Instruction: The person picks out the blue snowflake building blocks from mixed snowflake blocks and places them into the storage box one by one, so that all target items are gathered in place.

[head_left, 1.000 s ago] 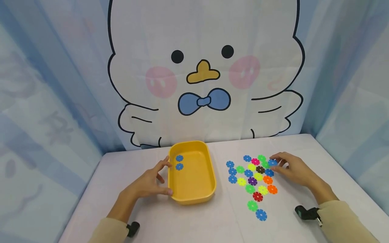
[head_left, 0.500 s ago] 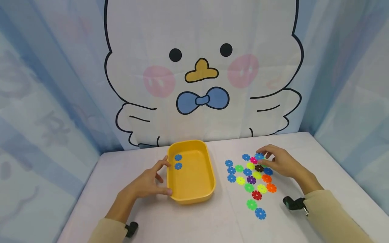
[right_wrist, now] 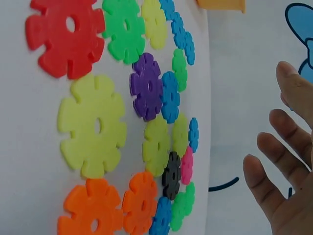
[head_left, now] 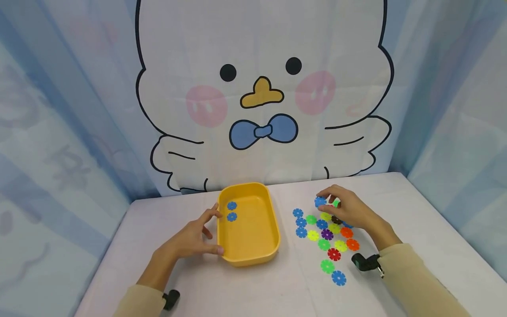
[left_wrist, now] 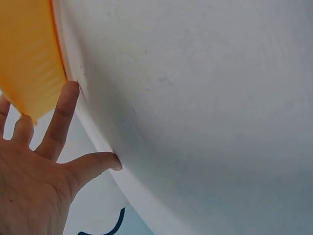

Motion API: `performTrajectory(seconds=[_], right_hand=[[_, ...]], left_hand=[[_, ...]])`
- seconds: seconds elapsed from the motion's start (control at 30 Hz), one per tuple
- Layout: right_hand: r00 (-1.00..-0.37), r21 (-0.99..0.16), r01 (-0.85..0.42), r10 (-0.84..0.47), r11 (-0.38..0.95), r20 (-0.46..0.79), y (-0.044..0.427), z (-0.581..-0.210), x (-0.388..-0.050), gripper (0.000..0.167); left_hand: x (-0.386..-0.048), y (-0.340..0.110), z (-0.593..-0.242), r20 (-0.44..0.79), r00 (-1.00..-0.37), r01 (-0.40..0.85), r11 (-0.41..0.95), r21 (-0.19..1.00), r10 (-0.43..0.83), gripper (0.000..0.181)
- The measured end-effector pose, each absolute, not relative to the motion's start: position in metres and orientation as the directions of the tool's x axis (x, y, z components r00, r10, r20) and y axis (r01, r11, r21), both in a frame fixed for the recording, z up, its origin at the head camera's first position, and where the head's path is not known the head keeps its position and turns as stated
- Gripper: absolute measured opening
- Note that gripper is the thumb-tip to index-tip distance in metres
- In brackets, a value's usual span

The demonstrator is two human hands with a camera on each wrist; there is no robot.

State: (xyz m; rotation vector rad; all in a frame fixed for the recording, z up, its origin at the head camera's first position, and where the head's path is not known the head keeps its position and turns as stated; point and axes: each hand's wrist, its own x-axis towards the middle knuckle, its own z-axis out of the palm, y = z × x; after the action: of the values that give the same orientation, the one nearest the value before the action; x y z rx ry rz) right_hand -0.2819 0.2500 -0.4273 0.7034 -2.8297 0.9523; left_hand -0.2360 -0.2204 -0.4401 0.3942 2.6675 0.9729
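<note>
A blue notched flower-shaped disc (head_left: 320,201) is pinched between the thumb and index finger of my right hand (head_left: 352,210). That hand is above the far side of a spread of flat discs in several colours. In the right wrist view, the palm and fingers (right_wrist: 288,176) are beside the discs, and only a sliver of blue shows by them. My left hand (head_left: 192,241) touches the left side of a yellow tray (head_left: 253,237) with spread fingers and thumb. Two blue discs (head_left: 232,205) lie inside the tray, near its far left corner.
Loose discs lie right of the tray, including a red one (head_left: 334,254), a purple one (head_left: 327,234) and an orange one (head_left: 352,245). A blue disc (head_left: 339,278) lies nearest the front. A printed curtain (head_left: 261,163) stands along the white table's (head_left: 277,295) back edge.
My right hand has carried the blue disc leftward from the right end of the spread to its far side. My left hand stays at the tray, which has not moved on the table.
</note>
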Motion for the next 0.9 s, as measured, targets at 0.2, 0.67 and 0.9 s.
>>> performTrajectory(seconds=[0.2,0.67,0.9], right_hand=[[-0.893,-0.552,-0.448,-0.387,0.703,0.231,0.236,-0.423,-0.283,0.039],[-0.854,-0.587,-0.511,-0.447,0.628,0.265,0.195,-0.413,-0.289,0.038],[-0.834,-0.599,-0.53,-0.498,0.6,0.239,0.176,-0.412,-0.293,0.035]], left_hand=[[-0.238,-0.22,-0.439,-0.149,-0.926,0.174,0.742,0.647,0.347,0.095],[-0.236,-0.221,-0.438,-0.164,-0.925,0.162,0.746,0.646,0.342,0.096],[-0.237,-0.221,-0.44,-0.181,-0.923,0.15,0.75,0.644,0.34,0.095]])
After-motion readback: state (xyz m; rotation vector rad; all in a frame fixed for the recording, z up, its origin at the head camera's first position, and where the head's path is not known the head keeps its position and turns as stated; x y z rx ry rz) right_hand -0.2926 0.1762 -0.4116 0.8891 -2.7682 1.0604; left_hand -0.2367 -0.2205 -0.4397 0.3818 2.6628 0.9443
